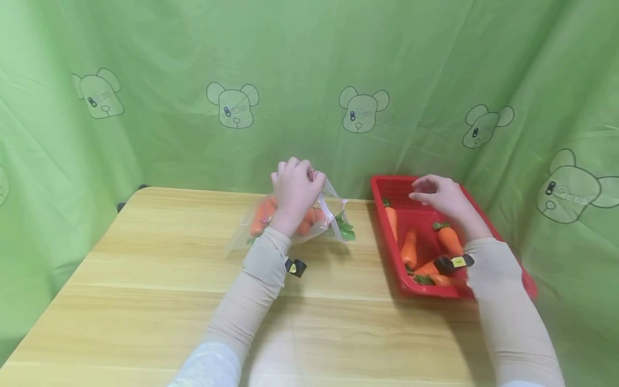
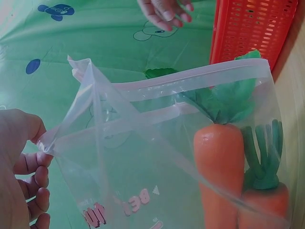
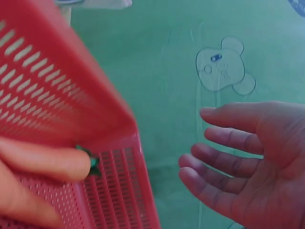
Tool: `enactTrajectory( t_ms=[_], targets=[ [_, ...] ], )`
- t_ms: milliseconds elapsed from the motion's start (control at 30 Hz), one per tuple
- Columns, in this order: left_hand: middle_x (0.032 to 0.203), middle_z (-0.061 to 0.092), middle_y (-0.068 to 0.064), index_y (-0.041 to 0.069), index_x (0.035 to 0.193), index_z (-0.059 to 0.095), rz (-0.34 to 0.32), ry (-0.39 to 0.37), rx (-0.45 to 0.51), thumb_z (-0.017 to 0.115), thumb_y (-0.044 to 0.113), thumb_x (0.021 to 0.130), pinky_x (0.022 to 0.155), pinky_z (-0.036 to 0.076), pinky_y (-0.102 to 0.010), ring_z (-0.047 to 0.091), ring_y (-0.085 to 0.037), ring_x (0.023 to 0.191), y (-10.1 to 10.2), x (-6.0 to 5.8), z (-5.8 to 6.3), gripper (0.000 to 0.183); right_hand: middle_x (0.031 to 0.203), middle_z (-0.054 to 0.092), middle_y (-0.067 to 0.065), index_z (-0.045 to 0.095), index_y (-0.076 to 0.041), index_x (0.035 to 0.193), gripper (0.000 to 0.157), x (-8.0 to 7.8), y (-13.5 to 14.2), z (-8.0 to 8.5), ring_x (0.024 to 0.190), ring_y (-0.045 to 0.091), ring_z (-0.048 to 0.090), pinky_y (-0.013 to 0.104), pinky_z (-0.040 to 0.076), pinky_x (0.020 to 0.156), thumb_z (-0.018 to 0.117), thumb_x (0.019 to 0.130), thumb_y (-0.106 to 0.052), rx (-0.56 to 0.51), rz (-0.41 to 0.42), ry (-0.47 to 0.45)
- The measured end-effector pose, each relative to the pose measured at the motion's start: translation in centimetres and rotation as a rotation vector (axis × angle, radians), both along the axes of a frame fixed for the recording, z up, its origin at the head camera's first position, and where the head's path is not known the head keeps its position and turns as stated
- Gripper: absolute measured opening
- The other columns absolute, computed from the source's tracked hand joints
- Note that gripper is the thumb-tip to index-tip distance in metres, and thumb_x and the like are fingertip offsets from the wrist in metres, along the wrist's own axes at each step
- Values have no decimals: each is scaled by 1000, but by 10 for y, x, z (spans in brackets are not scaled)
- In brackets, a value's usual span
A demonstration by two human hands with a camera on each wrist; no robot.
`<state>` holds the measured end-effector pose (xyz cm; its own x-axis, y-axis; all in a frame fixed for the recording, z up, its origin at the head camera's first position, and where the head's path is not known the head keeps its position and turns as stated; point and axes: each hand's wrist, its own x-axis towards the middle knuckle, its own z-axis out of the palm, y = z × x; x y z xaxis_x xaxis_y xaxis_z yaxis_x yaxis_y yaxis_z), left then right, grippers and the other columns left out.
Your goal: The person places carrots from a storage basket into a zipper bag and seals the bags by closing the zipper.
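My left hand (image 1: 296,188) pinches the top edge of a clear zip bag (image 2: 143,124) between thumb and forefinger, keeping its mouth raised. Inside the bag lie toy carrots (image 2: 219,162) with green leafy tops, some leaves poking out of the opening. Over the red basket (image 1: 382,231) hovers my right hand (image 1: 442,196), fingers loosely bent and nothing in them. Several more carrots (image 1: 448,239) lie on the basket floor, mostly toward its near end. In the right wrist view a carrot (image 3: 52,162) shows close up inside the basket.
The wooden table (image 1: 159,290) carries the bag at the middle back and the basket at the right. A green curtain (image 1: 290,48) with bear-head prints hangs behind and along both sides. Each wrist wears a small black camera strap (image 1: 296,267).
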<state>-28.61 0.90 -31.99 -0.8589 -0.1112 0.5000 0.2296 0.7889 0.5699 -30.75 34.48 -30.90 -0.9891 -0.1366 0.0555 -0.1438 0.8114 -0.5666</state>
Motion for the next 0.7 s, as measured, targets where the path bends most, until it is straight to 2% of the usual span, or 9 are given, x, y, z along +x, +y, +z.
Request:
enactTrajectory(
  t_ms=[167,267,500,700],
  targets=[
    [86,54,3,19,71,54,2,8,2,58,32,84,82,35,-37,44,-18,89,0,0,0,19,113,63,23,55,-1,123,47,-2,15,-9,82,19,64,28,50,64,67,90,-32,79,14,-35],
    [85,54,3,19,71,54,0,11,9,58,32,83,82,35,-37,44,-18,89,-1,1,0,19,112,64,24,56,0,122,48,-2,24,-13,81,18,63,28,49,66,67,89,-33,124,15,-35],
    [84,53,3,19,70,53,-3,14,15,58,32,83,81,34,-36,43,-19,88,-2,2,-1,19,117,60,30,53,5,122,51,-4,46,-25,95,34,62,30,48,71,66,89,-31,183,-17,-102],
    [83,51,3,19,70,52,-7,4,17,58,32,83,81,34,-36,42,-19,88,-2,2,0,19,119,57,32,48,9,125,55,-7,65,-40,103,41,59,43,48,82,64,90,-30,186,-36,-178]
  ],
)
